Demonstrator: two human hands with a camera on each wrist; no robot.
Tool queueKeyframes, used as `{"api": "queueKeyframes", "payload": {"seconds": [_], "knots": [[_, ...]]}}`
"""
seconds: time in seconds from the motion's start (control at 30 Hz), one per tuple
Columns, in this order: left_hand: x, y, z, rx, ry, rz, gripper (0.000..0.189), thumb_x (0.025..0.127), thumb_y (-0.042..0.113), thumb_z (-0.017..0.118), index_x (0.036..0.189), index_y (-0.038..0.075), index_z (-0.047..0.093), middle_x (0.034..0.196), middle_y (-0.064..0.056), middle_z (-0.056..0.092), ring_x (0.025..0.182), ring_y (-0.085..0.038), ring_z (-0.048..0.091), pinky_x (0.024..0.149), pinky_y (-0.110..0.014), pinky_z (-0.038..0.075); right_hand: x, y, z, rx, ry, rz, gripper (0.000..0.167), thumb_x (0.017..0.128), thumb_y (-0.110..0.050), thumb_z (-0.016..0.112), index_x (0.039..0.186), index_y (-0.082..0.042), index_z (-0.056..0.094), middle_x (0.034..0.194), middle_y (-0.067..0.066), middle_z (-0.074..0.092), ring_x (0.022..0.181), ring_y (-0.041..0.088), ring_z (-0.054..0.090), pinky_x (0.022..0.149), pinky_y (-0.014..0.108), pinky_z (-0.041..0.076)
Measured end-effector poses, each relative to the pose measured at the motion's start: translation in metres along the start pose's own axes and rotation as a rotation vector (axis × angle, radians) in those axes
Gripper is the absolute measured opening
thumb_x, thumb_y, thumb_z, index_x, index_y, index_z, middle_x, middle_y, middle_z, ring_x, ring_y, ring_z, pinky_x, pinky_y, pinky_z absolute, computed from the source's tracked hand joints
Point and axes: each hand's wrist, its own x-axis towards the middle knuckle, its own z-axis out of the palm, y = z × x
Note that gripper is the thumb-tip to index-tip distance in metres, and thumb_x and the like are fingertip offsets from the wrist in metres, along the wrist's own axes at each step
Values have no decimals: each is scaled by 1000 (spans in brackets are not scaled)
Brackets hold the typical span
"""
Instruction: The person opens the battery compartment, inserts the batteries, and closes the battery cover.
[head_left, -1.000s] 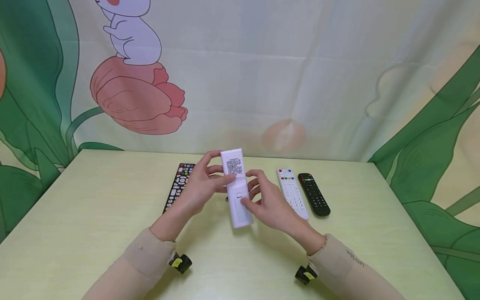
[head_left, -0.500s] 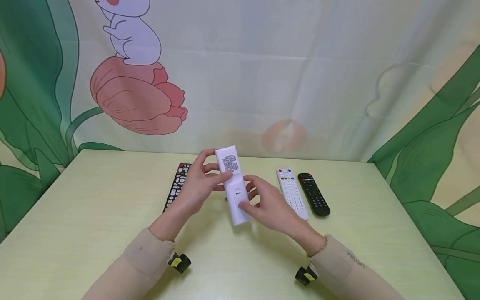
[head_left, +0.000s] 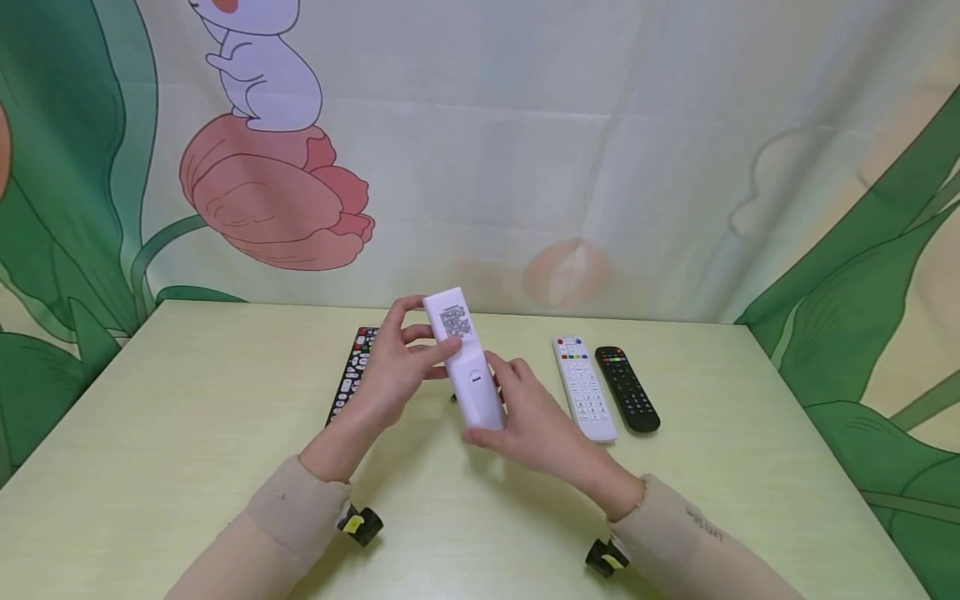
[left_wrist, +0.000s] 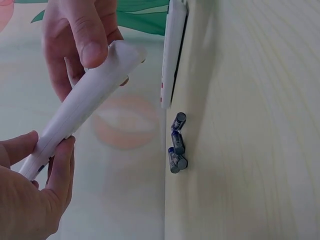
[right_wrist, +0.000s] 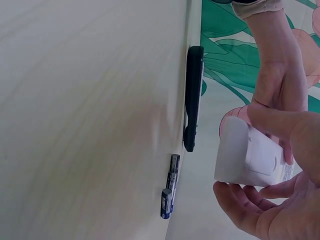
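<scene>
A white remote control point(head_left: 468, 363) is held up over the table, back side up and leaning left. Its printed label point(head_left: 454, 321) is at the far end, with a small round latch mark lower down on the cover. My left hand point(head_left: 401, 358) grips the far end, thumb across the back beside the label. At the near end, my right hand point(head_left: 536, 425) holds the remote between thumb and fingers; the thumb lies along the bottom edge. The button side faces away from the head view. Several small batteries point(left_wrist: 178, 142) lie on the table beyond the remote, mostly hidden in the head view.
A black remote with many buttons point(head_left: 349, 383) lies left, partly behind the left hand. On the right, a second white remote point(head_left: 583, 390) and a slim black remote point(head_left: 628, 390) lie side by side. A printed curtain point(head_left: 480, 167) hangs behind the table point(head_left: 225, 392).
The white remote has tilted further left and shifted slightly left and away. My right thumb has slid from the cover down to the bottom end of the remote.
</scene>
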Motion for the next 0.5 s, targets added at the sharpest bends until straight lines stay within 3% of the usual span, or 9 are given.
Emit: {"api": "queueKeyframes", "payload": {"seconds": [0.27, 0.5], "knots": [[0, 0, -1, 20, -15, -10, 71, 92, 3, 77, 150, 15, 39, 121, -21, 60, 96, -31, 70, 78, -44, 62, 1, -1, 1, -43, 7, 1, 95, 82, -21, 88, 157, -1, 32, 123, 14, 53, 101, 23, 58, 83, 35, 56], [0, 2, -3, 40, -55, 4, 72, 92, 4, 77, 152, 12, 38, 124, -21, 59, 101, -30, 69, 85, -46, 61, 2, 1, -2, 5, 30, -29, 91, 81, -16, 87, 155, -2, 35, 115, 8, 56, 97, 19, 57, 77, 33, 55]]}}
